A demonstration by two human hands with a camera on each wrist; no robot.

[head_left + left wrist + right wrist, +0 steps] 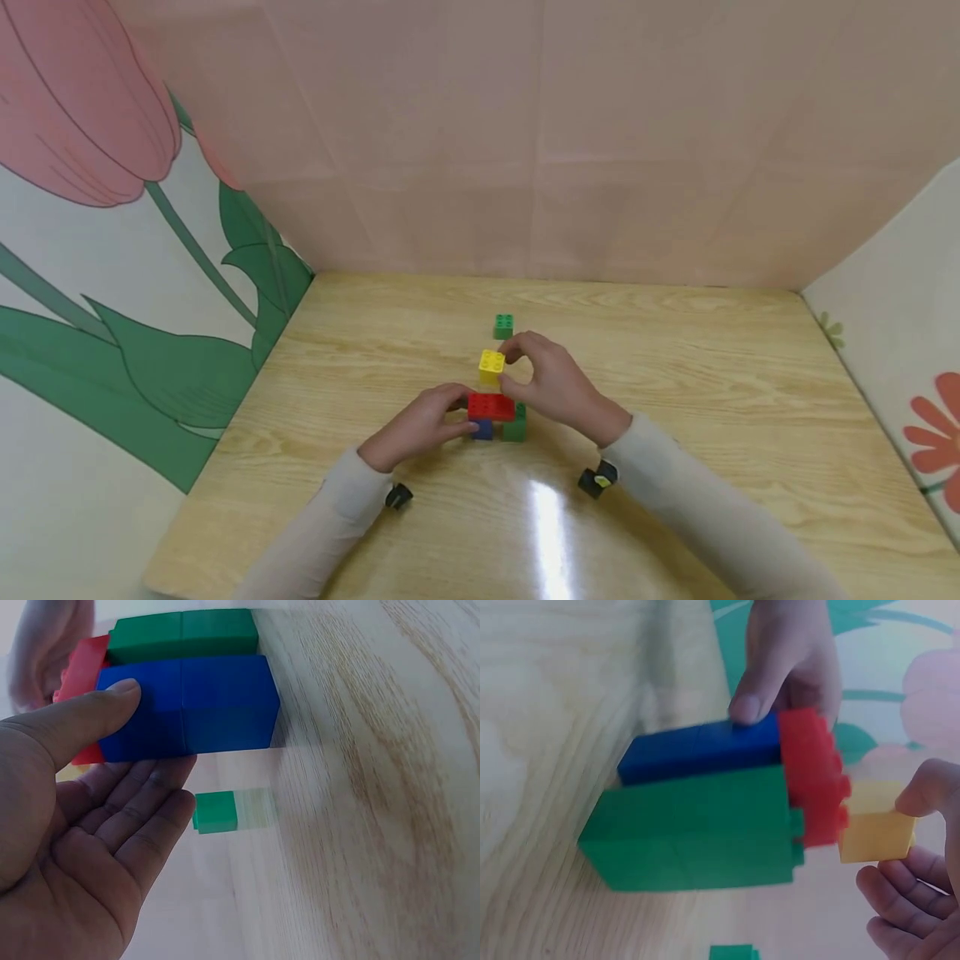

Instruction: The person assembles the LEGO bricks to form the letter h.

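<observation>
the red brick is long and made of smooth plastic, with round bumps on top. it sits on a tall blue stack and reaches over part of a tall green stack. both stacks have flat sides and a thin line across the middle.

just under the red brick, the left hand is clamped on the blue stack, thumb on one side and fingers on the other. just above the red brick, the right hand pinches a boxy yellow brick with its thumb and fingers. i cannot tell if yellow touches red.

past the red brick, a small green brick with four bumps stands on the table, which has wavy wood lines.
</observation>
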